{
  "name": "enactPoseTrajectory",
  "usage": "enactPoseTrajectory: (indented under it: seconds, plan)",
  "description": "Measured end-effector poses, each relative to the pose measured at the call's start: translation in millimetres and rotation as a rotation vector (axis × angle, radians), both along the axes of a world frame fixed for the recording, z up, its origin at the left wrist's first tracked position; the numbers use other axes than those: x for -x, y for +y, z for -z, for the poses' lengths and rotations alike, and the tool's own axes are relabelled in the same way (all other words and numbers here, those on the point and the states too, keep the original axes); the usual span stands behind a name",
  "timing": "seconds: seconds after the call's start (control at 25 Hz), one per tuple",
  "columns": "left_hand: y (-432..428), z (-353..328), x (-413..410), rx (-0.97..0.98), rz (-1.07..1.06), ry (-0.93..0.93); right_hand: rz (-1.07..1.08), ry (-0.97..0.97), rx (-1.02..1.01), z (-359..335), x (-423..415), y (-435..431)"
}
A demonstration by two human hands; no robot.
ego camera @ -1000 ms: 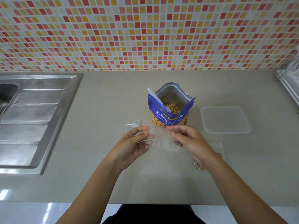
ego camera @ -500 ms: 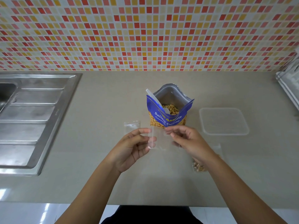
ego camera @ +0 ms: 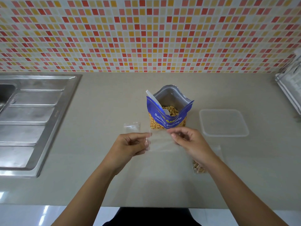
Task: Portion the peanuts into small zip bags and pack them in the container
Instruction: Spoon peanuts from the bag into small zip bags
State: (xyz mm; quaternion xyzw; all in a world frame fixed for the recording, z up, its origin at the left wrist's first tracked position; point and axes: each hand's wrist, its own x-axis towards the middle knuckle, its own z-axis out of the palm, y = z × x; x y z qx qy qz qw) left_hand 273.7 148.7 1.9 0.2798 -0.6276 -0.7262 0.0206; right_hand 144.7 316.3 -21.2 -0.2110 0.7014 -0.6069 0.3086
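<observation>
At the far left, around nine o'clock, a steel sink (ego camera: 32,121) with a ribbed drainboard is set into the beige counter (ego camera: 101,101). Nearer the middle, at about ten o'clock from the hands, a small stack of empty zip bags (ego camera: 132,127) lies flat on the counter. The left hand (ego camera: 130,146) pinches the left edge of a clear zip bag (ego camera: 160,141) between thumb and fingers, its other fingers curled. The bag is held flat just above the counter, stretched across to the right hand (ego camera: 189,141), which pinches its upper right corner in the same narrow grip. Straight beyond the held bag, at twelve o'clock, the blue peanut pouch (ego camera: 167,115) stands upright and open, peanuts showing inside and a white spoon (ego camera: 157,103) leaning in at its left side. At about two o'clock from the hands, a clear plastic container (ego camera: 224,124) sits on the counter, apart from the pouch. Under the right wrist, at four o'clock, a filled bag of peanuts (ego camera: 199,168) lies on the counter, partly hidden by the arm. At the far right edge a white rack (ego camera: 290,85) is only partly in view.
</observation>
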Motion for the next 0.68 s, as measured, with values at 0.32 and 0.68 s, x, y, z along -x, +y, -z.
enactPoseTrajectory:
  seconds: [0.32,0.68]
  plan:
    - [4.2,-2.0,-2.2,0.778,0.152,-0.069,-0.208,0.812,-0.324,4.1,-18.7,2.1]
    - [19.5,-9.4,-1.6,0.796,0.157,-0.008,-0.349,0.727,-0.326,8.8,-23.0,-3.6]
